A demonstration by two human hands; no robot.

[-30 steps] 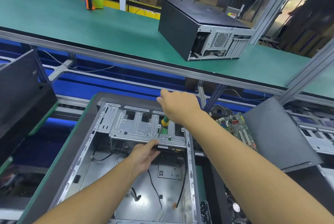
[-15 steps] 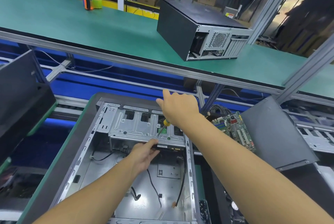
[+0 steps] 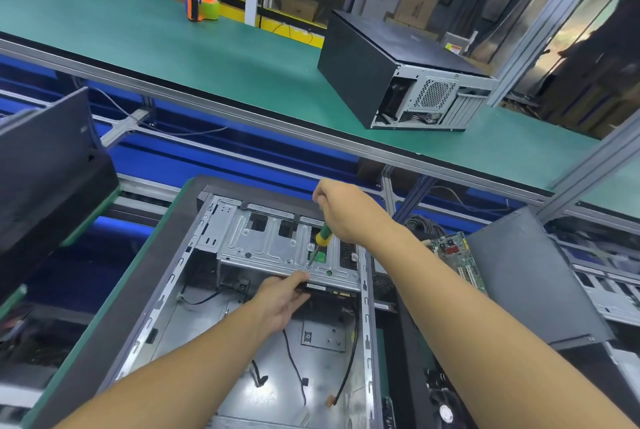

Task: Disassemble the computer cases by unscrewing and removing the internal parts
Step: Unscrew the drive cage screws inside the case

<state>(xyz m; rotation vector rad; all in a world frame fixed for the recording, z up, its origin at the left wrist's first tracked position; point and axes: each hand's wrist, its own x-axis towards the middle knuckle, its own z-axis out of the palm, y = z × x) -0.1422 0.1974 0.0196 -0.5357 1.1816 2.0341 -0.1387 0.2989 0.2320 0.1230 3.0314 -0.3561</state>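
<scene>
An open computer case (image 3: 166, 293) lies flat in front of me, its silver drive cage (image 3: 270, 245) at the far end. My right hand (image 3: 349, 210) grips a green and yellow screwdriver (image 3: 320, 241), tip down on the cage's front flange. My left hand (image 3: 282, 300) reaches under the cage edge and holds a black drive (image 3: 325, 288) slotted beneath it. Loose black cables (image 3: 294, 363) trail over the case floor.
A closed black computer case (image 3: 391, 72) stands on the green upper bench (image 3: 138, 33), with an orange tape dispenser (image 3: 202, 7) farther left. A motherboard (image 3: 457, 259) and a grey side panel (image 3: 526, 276) lie to the right. Dark panels (image 3: 45, 165) lean at left.
The right hand has kept the screwdriver on the cage and turned slightly, its fingers now curled closer. The left hand stays under the cage. The camera view shifted a little.
</scene>
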